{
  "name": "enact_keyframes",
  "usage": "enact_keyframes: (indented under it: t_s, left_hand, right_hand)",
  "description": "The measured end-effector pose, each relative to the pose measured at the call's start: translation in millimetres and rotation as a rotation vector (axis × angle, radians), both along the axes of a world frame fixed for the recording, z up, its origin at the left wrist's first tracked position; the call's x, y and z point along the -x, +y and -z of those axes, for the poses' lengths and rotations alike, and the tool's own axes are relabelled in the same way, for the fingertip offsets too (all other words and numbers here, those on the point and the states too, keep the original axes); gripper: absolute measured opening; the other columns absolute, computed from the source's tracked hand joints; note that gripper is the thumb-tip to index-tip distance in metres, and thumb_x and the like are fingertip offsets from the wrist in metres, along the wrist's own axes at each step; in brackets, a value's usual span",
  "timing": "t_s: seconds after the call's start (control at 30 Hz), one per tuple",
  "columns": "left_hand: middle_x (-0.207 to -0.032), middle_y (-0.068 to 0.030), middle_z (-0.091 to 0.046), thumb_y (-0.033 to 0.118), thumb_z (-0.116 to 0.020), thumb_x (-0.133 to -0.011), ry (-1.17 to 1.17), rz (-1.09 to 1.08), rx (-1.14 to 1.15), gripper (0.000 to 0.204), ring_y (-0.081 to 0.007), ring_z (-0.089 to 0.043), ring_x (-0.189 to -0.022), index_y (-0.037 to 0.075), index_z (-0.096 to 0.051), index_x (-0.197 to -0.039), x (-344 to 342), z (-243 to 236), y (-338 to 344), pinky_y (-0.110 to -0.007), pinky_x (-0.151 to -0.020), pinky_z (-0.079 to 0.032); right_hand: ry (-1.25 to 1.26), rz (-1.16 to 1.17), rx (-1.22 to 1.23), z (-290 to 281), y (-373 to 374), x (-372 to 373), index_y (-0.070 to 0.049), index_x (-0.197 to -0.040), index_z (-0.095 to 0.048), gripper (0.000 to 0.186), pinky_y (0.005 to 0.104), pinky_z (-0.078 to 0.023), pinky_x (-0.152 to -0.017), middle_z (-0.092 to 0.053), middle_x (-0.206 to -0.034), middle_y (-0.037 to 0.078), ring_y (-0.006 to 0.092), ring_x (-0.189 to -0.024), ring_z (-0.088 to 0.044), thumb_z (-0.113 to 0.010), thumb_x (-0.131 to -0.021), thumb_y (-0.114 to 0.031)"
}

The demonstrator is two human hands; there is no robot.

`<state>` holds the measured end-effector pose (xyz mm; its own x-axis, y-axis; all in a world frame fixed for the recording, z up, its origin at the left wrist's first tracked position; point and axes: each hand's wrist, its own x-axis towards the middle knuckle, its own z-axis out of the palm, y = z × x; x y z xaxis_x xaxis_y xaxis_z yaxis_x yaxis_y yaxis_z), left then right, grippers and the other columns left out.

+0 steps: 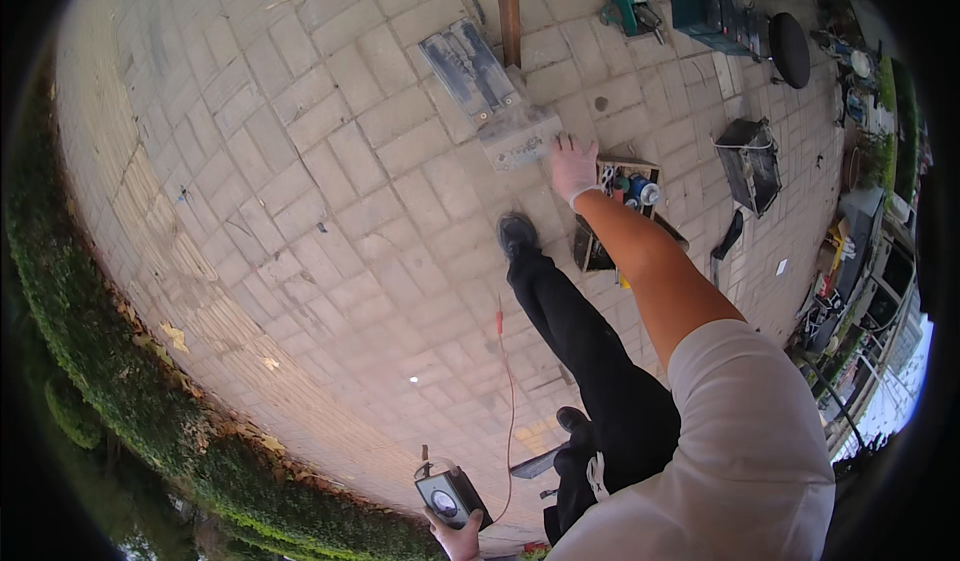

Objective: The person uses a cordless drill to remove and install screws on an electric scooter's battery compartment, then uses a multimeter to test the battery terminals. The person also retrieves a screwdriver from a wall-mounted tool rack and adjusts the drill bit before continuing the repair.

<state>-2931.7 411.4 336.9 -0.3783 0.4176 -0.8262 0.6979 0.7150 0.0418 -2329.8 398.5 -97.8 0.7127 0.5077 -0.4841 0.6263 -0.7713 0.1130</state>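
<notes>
My right hand (574, 167), in a pale thin glove, reaches out with its fingers extended against the edge of a dusty grey box-shaped block (522, 138). Against that block's far side lies a dark rectangular battery (466, 69) with two terminals showing. Low in the picture, my left hand (458, 538), also gloved, is closed round a handheld battery tester (450, 497) with a round dial and a metal prong on top. From the tester a red cable (510, 401) runs over the paving to a red-handled probe (499, 322), its thin tip pointing away from me.
An open tray of cans and tools (640, 189) sits right of my right hand. Farther right are a black crate (750, 166), a round stool (790, 51) and a green case (697, 6). A brown post (508, 11) stands behind the battery; a hedge (100, 331) borders the left.
</notes>
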Motion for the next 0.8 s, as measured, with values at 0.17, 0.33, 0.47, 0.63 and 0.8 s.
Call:
enact_keyframes:
  t_s: [0.17,0.33,0.47,0.63,0.8]
  left_hand:
    - [-0.133,-0.0279,-0.046,0.026,-0.092,-0.052,0.066,0.375,-0.057,0.131,-0.0405,-0.051,-0.125,0.002,-0.019,-0.159,-32,-16,6,-0.046,-0.104,-0.045]
    - [-0.139,-0.0293,-0.043,0.027,-0.091,-0.053,-0.121,0.547,-0.300,0.130,-0.0412,-0.050,-0.127,0.001,-0.020,-0.159,-69,-33,19,-0.047,-0.107,-0.043]
    - [-0.143,-0.0292,-0.040,0.021,-0.088,-0.060,-0.412,0.526,-0.487,0.122,-0.0398,-0.048,-0.130,-0.003,-0.019,-0.158,-92,-62,18,-0.044,-0.110,-0.041]
    - [-0.146,-0.0280,-0.038,0.018,-0.084,-0.066,-0.595,0.595,-0.638,0.114,-0.0373,-0.047,-0.131,-0.003,-0.019,-0.158,-141,-110,6,-0.043,-0.110,-0.042]
    - [-0.141,-0.0295,-0.044,0.031,-0.086,-0.063,-0.417,1.002,-1.030,0.118,-0.0423,-0.049,-0.131,-0.001,-0.022,-0.157,-220,-114,-17,-0.046,-0.105,-0.046]
  right_hand:
    - [0.370,0.184,0.094,-94,-55,30,-0.007,-0.116,-0.067,0.032,0.0565,-0.044,-0.100,-0.066,-0.122,0.016,0.0361,-0.122,-0.058,-0.058,-0.087,-0.016]
    - [0.367,0.412,-0.365,-205,-89,69,-0.005,-0.103,-0.072,0.027,0.0480,-0.054,-0.089,-0.070,-0.106,0.023,0.0416,-0.102,-0.066,-0.064,-0.080,-0.018]
    - [0.397,0.362,-0.671,-290,-75,114,-0.005,-0.123,-0.061,0.053,0.0434,-0.050,-0.097,-0.065,-0.114,0.027,0.0383,-0.113,-0.061,-0.072,-0.077,-0.029]
    - [0.879,0.670,-0.945,-390,-75,173,-0.003,-0.151,-0.040,0.091,0.0385,-0.041,-0.111,-0.051,-0.142,0.031,0.0354,-0.140,-0.046,-0.067,-0.086,-0.060]
    - [1.227,0.974,-1.271,-517,-77,224,0.003,-0.139,-0.053,0.071,0.0364,-0.045,-0.104,-0.063,-0.134,0.018,0.0252,-0.123,-0.059,-0.051,-0.100,-0.056]
